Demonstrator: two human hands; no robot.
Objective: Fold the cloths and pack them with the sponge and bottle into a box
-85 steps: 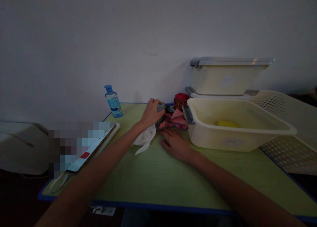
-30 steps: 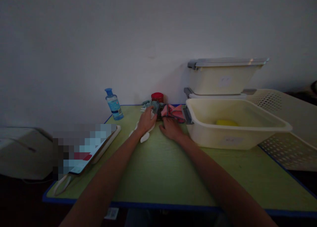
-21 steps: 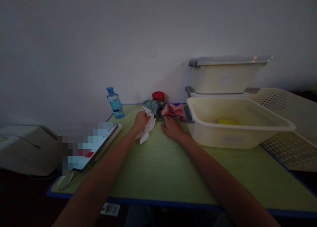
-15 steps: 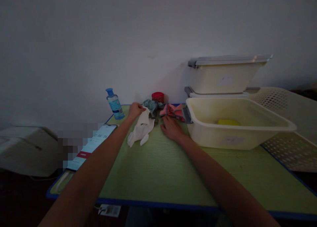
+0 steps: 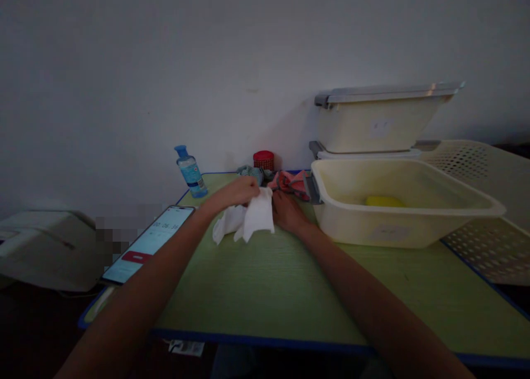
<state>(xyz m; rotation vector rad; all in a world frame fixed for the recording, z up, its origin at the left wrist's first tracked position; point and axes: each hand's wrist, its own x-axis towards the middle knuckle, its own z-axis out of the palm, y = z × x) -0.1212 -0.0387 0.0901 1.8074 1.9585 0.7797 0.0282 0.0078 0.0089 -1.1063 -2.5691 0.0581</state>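
Observation:
My left hand (image 5: 236,192) is closed on a white cloth (image 5: 248,220), holding it up by its top edge just above the green table (image 5: 265,291). My right hand (image 5: 287,212) is at the cloth's right edge, partly behind it, with curled fingers that seem to pinch it. Just behind my hands a grey-green cloth (image 5: 250,172) and a pink cloth (image 5: 290,181) lie bunched near the wall.
A cream tub (image 5: 397,208) holding a yellow thing (image 5: 383,201) stands at the right, with a lidded tub (image 5: 381,122) stacked behind it and a perforated basket (image 5: 476,202) beside. A blue bottle (image 5: 189,171), a red cup (image 5: 264,160) and a lit phone (image 5: 149,242) sit at the left.
My left hand let go of the grey-green cloth, took the white cloth and lifted it toward the middle. My right hand rose from the table to the cloth's right edge.

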